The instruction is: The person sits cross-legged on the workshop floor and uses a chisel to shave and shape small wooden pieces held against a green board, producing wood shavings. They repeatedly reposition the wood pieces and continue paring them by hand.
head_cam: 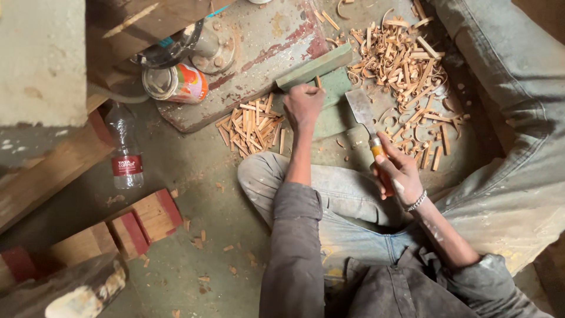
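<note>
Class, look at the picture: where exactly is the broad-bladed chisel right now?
In the head view, the chisel is right of centre, its orange handle gripped by the right hand, its blade between the green block and the shavings pile.

The right hand [400,171] hides most of the chisel's orange handle [376,150].

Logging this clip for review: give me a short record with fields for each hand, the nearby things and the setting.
left hand: left hand pinches a small wood stick upright on a green block
right hand: right hand grips the orange handle of a wide chisel, blade pointing toward the block
piles: cut sticks left of the hand; curled shavings on the right
nearby: tin can, plastic bottle, red-ended wood blocks
setting: person seated on the floor
</note>
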